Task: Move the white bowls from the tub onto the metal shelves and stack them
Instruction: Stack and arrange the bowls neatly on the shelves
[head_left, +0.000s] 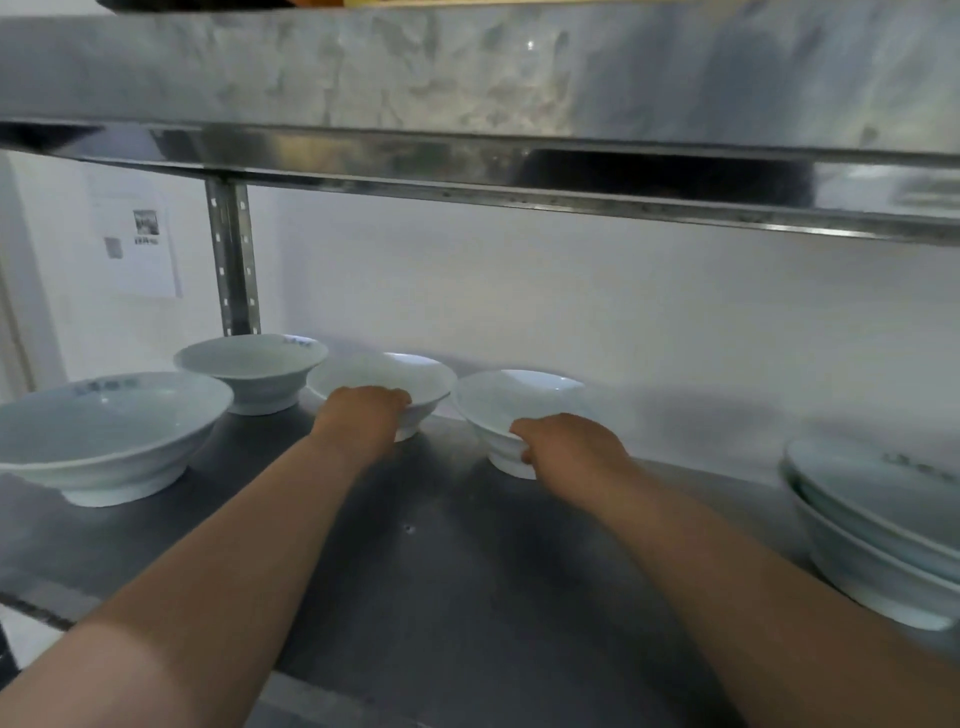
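A: Position of items?

B: Left hand (363, 415) closed on the near rim of one white bowl (382, 382); right hand (569, 441) grips a second bowl (514, 400) low on its wall. Both sit on the metal shelf (441, 545).

A: Handling?

B: Judged rigid, glazed, slippery, breakable. Hold rim with foot, set down gently

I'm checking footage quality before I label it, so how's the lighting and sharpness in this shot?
Head view: dim, soft light; everything slightly blurred, so the print on the left bowl is unreadable. The upper shelf shows mottled reflections and a small glare spot. Both hands, left hand and right hand, cast soft shadows on the lower shelf. Wide-angle lens bends the edges.
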